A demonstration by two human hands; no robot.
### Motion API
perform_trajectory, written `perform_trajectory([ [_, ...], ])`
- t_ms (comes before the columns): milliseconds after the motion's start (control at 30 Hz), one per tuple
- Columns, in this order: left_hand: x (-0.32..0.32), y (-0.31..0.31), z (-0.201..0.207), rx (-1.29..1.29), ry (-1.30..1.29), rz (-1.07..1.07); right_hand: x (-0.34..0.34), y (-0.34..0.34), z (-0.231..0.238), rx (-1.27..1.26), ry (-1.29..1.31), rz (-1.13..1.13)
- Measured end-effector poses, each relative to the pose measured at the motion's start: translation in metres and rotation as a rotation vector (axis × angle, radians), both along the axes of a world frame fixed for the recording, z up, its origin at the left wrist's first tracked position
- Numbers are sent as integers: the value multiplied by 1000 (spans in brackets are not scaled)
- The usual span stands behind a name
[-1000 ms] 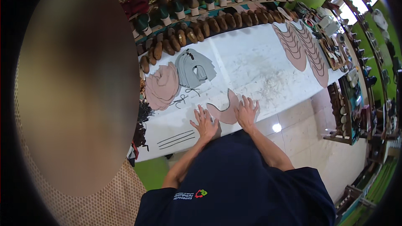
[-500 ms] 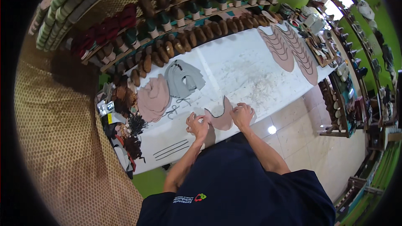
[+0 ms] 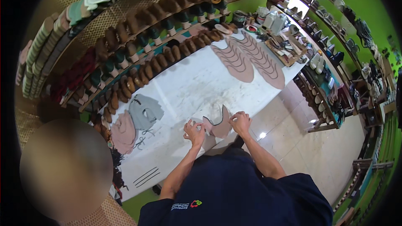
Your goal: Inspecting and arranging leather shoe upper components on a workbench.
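Observation:
A pinkish-tan, U-shaped shoe upper piece [image 3: 222, 131] with a dark strip along its inner curve is at the table's near edge, between my hands. My left hand [image 3: 194, 134] pinches its left side, thumb and forefinger together and the other fingers raised. At its right side my right hand [image 3: 241, 124] pinches the edge. Left of my hands lie a pile of pink pieces [image 3: 122, 132], grey cut pieces [image 3: 150, 109] and, nearer me, several thin dark strips [image 3: 145, 177].
Overlapping pink pieces with dark curved edges [image 3: 236, 68] lie in two rows on the white table [image 3: 188, 86]. A tool tray [image 3: 289, 52] sits at its far right end. Shoe racks line the back and right. A blurred round patch [image 3: 67, 169] hides the lower left.
My view has swung toward the right, so the table's contents sit farther left. The blurred patch has appeared at lower left. Both hands stay at the upper piece.

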State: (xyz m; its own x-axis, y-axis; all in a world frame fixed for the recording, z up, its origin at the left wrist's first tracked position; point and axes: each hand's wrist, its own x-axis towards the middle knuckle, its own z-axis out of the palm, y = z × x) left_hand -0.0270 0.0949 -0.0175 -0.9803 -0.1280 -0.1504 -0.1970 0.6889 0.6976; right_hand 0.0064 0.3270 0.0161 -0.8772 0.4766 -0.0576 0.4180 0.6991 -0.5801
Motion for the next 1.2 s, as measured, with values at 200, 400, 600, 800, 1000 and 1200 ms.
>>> perform_trajectory([
  [200,-7,114,-8,-10,-10,1,-12,120,4,35,16,9],
  [400,-19,196,-7,19,-16,48,-36,201,9,51,43,37],
  [600,-49,246,6,19,-59,70,-67,246,6,83,79,12],
  [800,-100,274,6,16,-56,87,-112,273,-1,72,87,20],
  [1000,-149,285,1,8,-61,115,-155,286,-9,55,33,16],
  [1200,-181,291,-5,37,-89,164,-189,293,-14,35,21,55],
])
